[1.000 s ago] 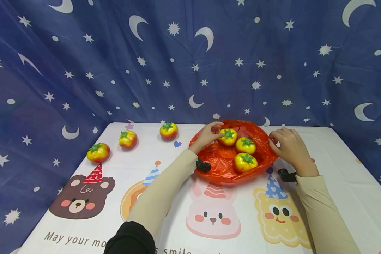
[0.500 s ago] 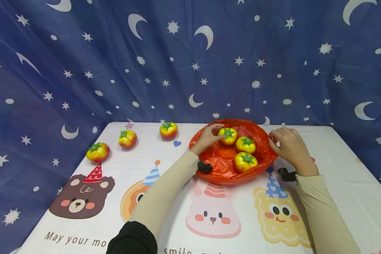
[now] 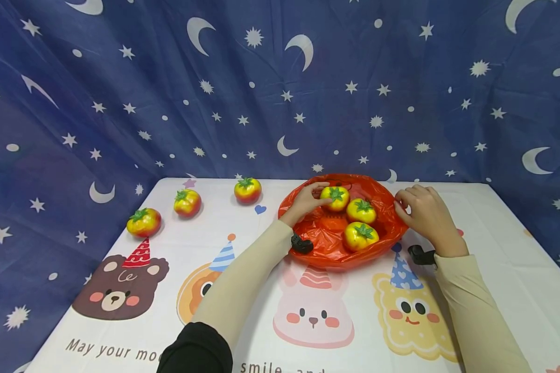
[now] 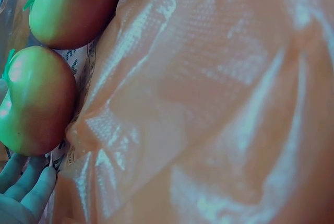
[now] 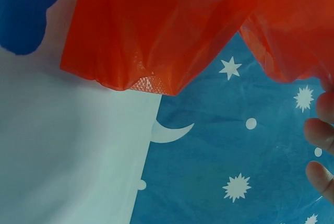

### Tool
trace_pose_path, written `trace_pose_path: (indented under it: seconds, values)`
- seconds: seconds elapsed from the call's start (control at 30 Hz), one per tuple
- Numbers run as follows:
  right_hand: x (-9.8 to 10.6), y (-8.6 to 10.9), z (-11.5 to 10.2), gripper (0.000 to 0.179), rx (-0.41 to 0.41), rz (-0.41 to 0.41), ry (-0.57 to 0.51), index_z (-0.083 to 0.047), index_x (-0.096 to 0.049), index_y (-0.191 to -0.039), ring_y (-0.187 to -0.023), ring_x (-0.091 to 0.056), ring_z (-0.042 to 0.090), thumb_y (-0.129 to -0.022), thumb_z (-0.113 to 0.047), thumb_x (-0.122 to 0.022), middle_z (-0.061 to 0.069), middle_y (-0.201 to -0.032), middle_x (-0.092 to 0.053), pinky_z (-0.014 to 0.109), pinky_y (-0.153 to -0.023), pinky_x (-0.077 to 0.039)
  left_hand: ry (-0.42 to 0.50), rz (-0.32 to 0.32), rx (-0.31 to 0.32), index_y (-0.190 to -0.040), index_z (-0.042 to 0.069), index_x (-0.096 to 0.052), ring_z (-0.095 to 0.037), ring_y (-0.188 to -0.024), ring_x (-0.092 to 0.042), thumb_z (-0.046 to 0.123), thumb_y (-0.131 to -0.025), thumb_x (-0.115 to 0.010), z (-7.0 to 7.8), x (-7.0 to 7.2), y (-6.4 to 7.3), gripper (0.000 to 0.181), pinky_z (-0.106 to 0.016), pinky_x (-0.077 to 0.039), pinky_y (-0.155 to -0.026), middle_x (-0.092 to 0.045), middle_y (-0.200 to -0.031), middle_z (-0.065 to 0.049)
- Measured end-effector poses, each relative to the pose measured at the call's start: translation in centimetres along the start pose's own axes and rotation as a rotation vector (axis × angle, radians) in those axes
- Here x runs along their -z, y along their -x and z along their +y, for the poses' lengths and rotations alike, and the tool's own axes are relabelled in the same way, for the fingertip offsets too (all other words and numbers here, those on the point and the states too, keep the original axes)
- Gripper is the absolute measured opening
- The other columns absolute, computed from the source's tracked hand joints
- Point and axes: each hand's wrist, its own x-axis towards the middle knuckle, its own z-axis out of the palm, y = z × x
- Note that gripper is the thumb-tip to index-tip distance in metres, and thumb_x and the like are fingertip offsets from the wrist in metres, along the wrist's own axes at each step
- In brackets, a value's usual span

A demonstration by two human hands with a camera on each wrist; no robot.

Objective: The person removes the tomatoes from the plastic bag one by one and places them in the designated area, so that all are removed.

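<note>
A red plastic bag (image 3: 322,248) is spread wide with its mouth up at the back of the table. Three yellow-red tomatoes with green tops lie in it. My left hand (image 3: 305,202) reaches in over the bag's left rim and holds the rearmost tomato (image 3: 338,205) between thumb and fingers. In the left wrist view, the fingers (image 4: 32,187) curl against that tomato (image 4: 42,101). Beside it are the middle tomato (image 3: 360,213) and the front tomato (image 3: 357,238). My right hand (image 3: 424,220) pinches the bag's right rim; plastic hangs beside its fingers (image 5: 319,132) in the right wrist view.
Further tomatoes stand on the left of the table: one at the left edge (image 3: 144,224), a second (image 3: 187,203) and a third near the back edge (image 3: 248,191). The white tablecloth (image 3: 508,248) has cartoon prints. Behind hangs a blue starry curtain (image 3: 242,67).
My left forearm has shifted slightly to the right, with the hand still at the rearmost tomato. The right hand stays on the bag's rim.
</note>
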Motion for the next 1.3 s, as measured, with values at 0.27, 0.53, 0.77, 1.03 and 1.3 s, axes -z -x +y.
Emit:
trace_pose_path:
  seconds: [0.27,0.53,0.77,1.03,1.3]
  values:
    - [-0.1,0.0,0.0,0.010,0.004,0.005,0.006,-0.002,-0.064,-0.076,-0.066,-0.051,0.025,-0.071,-0.003,-0.073,0.008,-0.063,-0.059,0.046,-0.073,-0.049,-0.001,-0.006,0.030,-0.135,0.016,-0.051,-0.025,-0.123,-0.050,0.012,-0.085,-0.069,-0.2,-0.1,-0.2,0.054,-0.034,-0.045,-0.104,-0.052,-0.136,-0.009]
    - [0.0,-0.1,-0.1,0.011,-0.004,-0.006,0.011,-0.002,-0.065,-0.077,-0.067,-0.052,0.025,-0.071,-0.003,-0.074,0.009,-0.064,-0.060,0.047,-0.074,-0.050,0.004,-0.018,0.036,-0.137,0.018,-0.049,-0.025,-0.118,-0.051,0.014,-0.085,-0.069,-0.8,-0.2,-0.4,0.056,-0.034,-0.049,-0.098,-0.051,-0.134,-0.010]
    - [0.0,0.0,-0.1,0.011,-0.010,-0.007,0.008,-0.002,-0.065,-0.078,-0.067,-0.052,0.026,-0.071,-0.003,-0.074,0.009,-0.064,-0.060,0.049,-0.077,-0.050,0.018,-0.019,0.028,-0.135,0.014,-0.049,-0.025,-0.116,-0.052,0.015,-0.085,-0.070,-1.0,-0.3,-0.3,0.054,-0.033,-0.049,-0.098,-0.052,-0.132,-0.012]
    - [0.0,0.0,0.0,0.011,-0.008,-0.002,0.000,-0.001,-0.065,-0.078,-0.067,-0.052,0.026,-0.071,-0.004,-0.073,0.010,-0.064,-0.061,0.051,-0.076,-0.050,0.019,-0.009,0.062,-0.131,0.013,-0.050,-0.023,-0.112,-0.051,0.019,-0.085,-0.070,-1.2,-0.4,-0.3,0.051,-0.032,-0.050,-0.097,-0.052,-0.130,-0.013]
    - [0.0,0.0,0.1,0.011,-0.011,0.001,0.006,-0.001,-0.065,-0.078,-0.068,-0.053,0.026,-0.071,-0.004,-0.073,0.010,-0.064,-0.061,0.052,-0.080,-0.050,0.031,-0.021,0.092,-0.132,0.013,-0.049,-0.022,-0.107,-0.052,0.022,-0.085,-0.069,-1.1,-0.4,-0.1,0.051,-0.034,-0.050,-0.096,-0.052,-0.126,-0.014]
